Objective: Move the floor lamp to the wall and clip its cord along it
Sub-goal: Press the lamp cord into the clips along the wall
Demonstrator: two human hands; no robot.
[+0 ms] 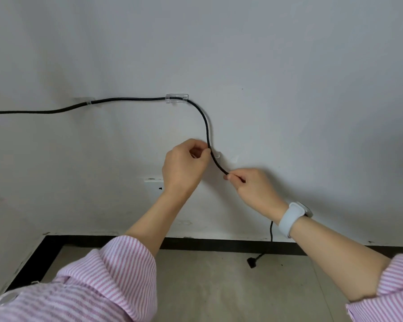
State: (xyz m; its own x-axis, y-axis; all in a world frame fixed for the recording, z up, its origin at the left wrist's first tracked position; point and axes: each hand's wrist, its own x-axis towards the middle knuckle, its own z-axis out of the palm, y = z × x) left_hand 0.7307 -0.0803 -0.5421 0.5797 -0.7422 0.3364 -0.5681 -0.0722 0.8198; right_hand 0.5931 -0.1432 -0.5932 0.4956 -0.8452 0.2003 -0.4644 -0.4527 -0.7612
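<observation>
A black braided cord (130,99) runs along the white wall from the left edge. It passes through a clear clip (90,102) and a second clear clip (176,98), then curves down. My left hand (184,166) pinches the cord against a third clear clip (216,155). Just below and to the right, my right hand (251,184) grips the cord. The cord's tail hangs under my right wrist, and its black plug (252,262) lies on the floor. The floor lamp is out of view.
A white wall socket plate (154,185) sits partly behind my left wrist. A further clear clip (235,158) is stuck to the wall right of the third one. Black skirting (219,244) lines the wall's foot above a beige floor.
</observation>
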